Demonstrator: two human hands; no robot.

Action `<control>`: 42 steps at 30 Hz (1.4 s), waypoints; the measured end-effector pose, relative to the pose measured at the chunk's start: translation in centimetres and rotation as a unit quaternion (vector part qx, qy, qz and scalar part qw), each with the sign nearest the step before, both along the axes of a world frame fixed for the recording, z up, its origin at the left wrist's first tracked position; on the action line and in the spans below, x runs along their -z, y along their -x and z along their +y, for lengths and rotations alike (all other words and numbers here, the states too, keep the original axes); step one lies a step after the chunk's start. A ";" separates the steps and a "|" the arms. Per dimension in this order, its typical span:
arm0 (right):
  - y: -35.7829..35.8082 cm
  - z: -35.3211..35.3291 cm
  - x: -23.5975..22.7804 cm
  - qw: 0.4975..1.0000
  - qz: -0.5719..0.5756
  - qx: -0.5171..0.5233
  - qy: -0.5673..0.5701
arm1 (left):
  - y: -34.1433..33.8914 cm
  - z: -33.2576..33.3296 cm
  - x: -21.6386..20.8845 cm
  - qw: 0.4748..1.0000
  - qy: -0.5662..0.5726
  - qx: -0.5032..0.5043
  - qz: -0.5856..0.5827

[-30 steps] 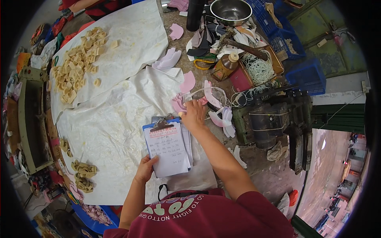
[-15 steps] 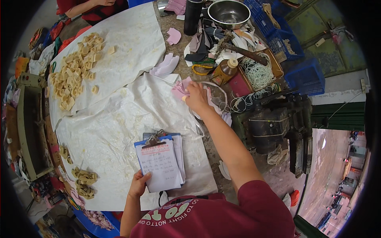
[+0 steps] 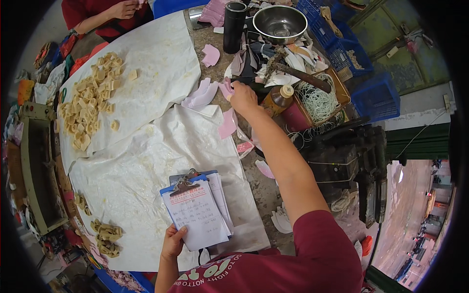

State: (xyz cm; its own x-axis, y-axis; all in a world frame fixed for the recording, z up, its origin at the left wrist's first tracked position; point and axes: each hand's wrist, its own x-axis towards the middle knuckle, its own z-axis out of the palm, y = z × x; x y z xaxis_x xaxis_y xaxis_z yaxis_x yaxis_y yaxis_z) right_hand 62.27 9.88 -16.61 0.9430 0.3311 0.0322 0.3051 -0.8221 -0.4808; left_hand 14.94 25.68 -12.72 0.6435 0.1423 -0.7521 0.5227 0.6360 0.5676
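My left hand (image 3: 173, 240) grips the lower left edge of a clipboard (image 3: 195, 215), its thumb lying over the papers. A metal clip holds white written sheets to it, and a second stack (image 3: 218, 195) sits under it. At the far right of the table, my right hand (image 3: 244, 99) is closed on a pink cut piece (image 3: 226, 89) that sticks out past the fingertips; its palm side is hidden. Just nearer lies another pink piece (image 3: 227, 123). Pale lilac curved pieces (image 3: 201, 94) are left of that hand, with one more pink piece (image 3: 211, 55) farther off.
Beige moulded pieces (image 3: 93, 100) are heaped on the white sheet (image 3: 151, 161). Beyond my right hand stand a brown bottle (image 3: 278, 100), a black flask (image 3: 234, 29), a steel bowl (image 3: 280, 23), a hammer (image 3: 303, 78) and a box of cord (image 3: 320, 95). A co-worker's hand (image 3: 126, 9) is at the far left.
My right hand has moved away from me, toward the brown bottle, with a pink piece in its fingers. Another pink piece now shows where it was. My left hand still holds the clipboard.
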 end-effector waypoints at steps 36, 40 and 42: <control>33.2 -30.6 -22.5 0.848 0.357 0.192 -0.340 | -8.7 -4.0 0.9 0.983 0.017 0.040 -0.181; 47.3 -45.1 -13.4 0.823 0.359 0.421 -0.131 | -14.1 -5.0 3.5 0.979 0.017 0.044 -0.197; 54.2 -51.4 -8.1 0.862 0.284 0.409 0.092 | -16.5 -5.2 4.9 0.978 0.010 0.042 -0.205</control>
State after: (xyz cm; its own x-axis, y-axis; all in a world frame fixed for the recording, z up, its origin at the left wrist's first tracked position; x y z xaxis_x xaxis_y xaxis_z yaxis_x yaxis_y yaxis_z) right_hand 8.09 -41.55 -8.56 0.7099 -0.5013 -0.4948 -0.6544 -0.7292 -0.2001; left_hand 31.47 20.44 -17.57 0.9005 0.0635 -0.4302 0.3046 0.6139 0.7282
